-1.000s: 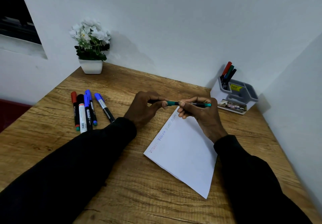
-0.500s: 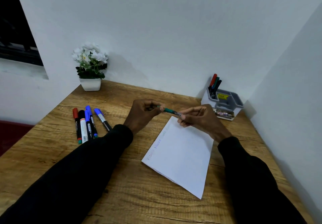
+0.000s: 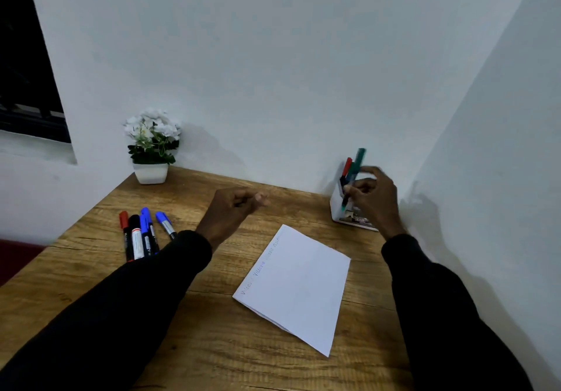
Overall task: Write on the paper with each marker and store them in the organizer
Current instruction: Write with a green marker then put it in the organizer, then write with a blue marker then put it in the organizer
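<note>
The right hand point(image 3: 376, 199) pinches a green marker point(image 3: 359, 159), tilted at the organizer point(image 3: 335, 206), which stands at two o'clock from the paper point(image 3: 297, 284). The left hand point(image 3: 230, 211) hovers loosely curled, holding nothing. Five markers point(image 3: 139, 234) lie at ten o'clock.

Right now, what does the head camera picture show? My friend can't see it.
A person's right hand holds a green marker at the organizer in the far right corner. The left hand hovers empty, loosely curled, over the wooden desk. A white paper with faint writing lies in the middle, and more markers lie at the left.
</note>
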